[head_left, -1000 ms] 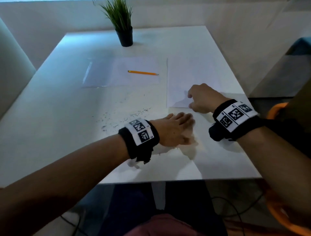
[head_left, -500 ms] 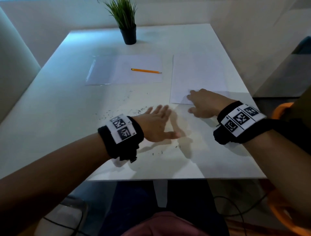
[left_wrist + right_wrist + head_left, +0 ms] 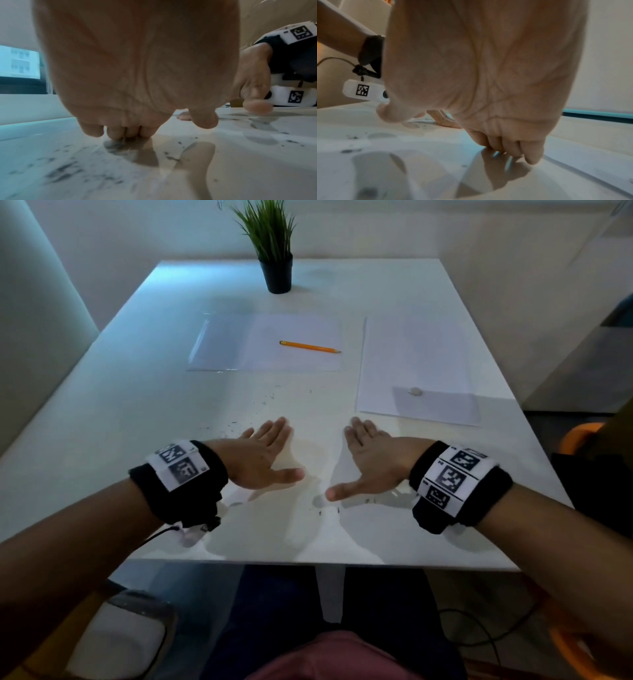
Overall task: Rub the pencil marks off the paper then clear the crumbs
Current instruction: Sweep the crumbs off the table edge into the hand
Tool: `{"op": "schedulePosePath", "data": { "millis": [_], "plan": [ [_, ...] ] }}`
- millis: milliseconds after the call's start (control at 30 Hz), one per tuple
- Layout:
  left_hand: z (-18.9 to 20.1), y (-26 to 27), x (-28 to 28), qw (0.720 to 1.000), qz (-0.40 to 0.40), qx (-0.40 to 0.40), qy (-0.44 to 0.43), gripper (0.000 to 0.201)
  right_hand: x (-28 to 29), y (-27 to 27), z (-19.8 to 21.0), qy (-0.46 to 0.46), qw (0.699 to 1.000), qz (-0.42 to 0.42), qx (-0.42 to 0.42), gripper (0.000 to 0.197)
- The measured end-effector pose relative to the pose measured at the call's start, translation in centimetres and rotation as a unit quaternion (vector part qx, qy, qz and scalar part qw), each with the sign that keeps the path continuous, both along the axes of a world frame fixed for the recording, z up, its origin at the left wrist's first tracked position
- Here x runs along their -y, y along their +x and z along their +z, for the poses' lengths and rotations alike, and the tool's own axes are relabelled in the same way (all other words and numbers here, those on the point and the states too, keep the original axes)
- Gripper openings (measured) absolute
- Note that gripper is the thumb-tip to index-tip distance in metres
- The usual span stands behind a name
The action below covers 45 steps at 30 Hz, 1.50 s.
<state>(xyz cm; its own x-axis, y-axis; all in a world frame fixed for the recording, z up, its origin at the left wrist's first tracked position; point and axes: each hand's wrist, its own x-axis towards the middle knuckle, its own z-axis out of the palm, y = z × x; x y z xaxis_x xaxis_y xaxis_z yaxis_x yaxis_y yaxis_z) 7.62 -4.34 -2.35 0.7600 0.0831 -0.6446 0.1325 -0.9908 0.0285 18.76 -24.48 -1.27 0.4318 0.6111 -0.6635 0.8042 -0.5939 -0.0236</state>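
Both hands lie open, palms down, on the white table (image 3: 102,412) near its front edge. My left hand (image 3: 263,453) has its fingertips (image 3: 123,135) touching the surface among dark eraser crumbs (image 3: 65,170). My right hand (image 3: 373,460) is a little to its right, fingertips (image 3: 513,152) on the table just short of the paper (image 3: 411,361). A small grey eraser (image 3: 415,391) lies on that paper's near part, untouched. More crumbs (image 3: 263,400) are scattered ahead of the left hand, and a few (image 3: 329,510) lie between the thumbs.
An orange pencil (image 3: 308,346) rests on a second sheet in a clear sleeve (image 3: 239,344) at the table's middle. A potted plant (image 3: 278,273) stands at the far edge. An orange chair (image 3: 579,436) is at the right.
My right hand has let go of the eraser, left it on the paper and drawn back to the table. My left hand has slid left and forward. Both hands now lie flat.
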Motion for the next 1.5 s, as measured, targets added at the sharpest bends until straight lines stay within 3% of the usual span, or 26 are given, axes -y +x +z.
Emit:
{"op": "schedulePosePath", "data": {
  "millis": [200,400,600,667,800,933,1000,1133,1300,1400,1500],
  "plan": [
    [0.2,-1.4,-1.7,0.998,0.064,0.02,0.02,0.111,-1.0,0.6,0.2,-0.007,1.0,-0.021,0.01,0.13],
    [1.4,-2.7,-1.5,0.996,0.068,0.041,-0.032,0.101,-5.6,-0.9,1.0,0.016,0.998,0.039,-0.045,0.13],
    [0.5,-4.4,-4.0,0.991,0.131,0.025,-0.003,0.106,-9.8,3.9,1.6,0.013,0.998,-0.022,0.052,0.123],
    [0.4,-4.5,-4.7,0.989,0.146,0.02,-0.003,0.113,-11.0,2.9,0.6,0.003,0.998,-0.003,0.063,0.124],
    [0.2,-4.9,-5.2,0.988,0.149,0.023,-0.033,0.11,-11.9,0.7,0.2,0.007,0.998,0.068,0.009,0.123],
    [0.4,-5.5,-5.8,0.989,0.134,0.025,-0.064,0.155,-11.9,4.0,0.9,0.03,0.999,-0.011,0.043,0.122],
    [0.2,-5.6,-6.1,0.989,0.128,0.026,-0.066,0.16,-12.1,3.5,0.2,0.013,0.998,0.007,0.064,0.126],
    [0.2,-5.4,-6.2,0.99,0.122,0.025,-0.069,0.147,-12.8,0.0,-0.4,0.012,0.995,0.102,0.009,0.125],
    [0.1,-5.8,-7.3,0.991,0.098,0.03,-0.082,0.154,-14.1,4.6,0.8,0.035,0.998,0.02,0.05,0.121],
    [-0.1,-6.2,-7.7,0.991,0.092,0.037,-0.09,0.144,-14.1,2.7,-1.2,0.038,0.994,0.089,0.049,0.132],
    [-0.2,-6.3,-7.8,0.99,0.097,0.045,-0.095,0.134,-14.5,0.9,-1.2,0.044,0.989,0.14,-0.005,0.126]
  ]
}}
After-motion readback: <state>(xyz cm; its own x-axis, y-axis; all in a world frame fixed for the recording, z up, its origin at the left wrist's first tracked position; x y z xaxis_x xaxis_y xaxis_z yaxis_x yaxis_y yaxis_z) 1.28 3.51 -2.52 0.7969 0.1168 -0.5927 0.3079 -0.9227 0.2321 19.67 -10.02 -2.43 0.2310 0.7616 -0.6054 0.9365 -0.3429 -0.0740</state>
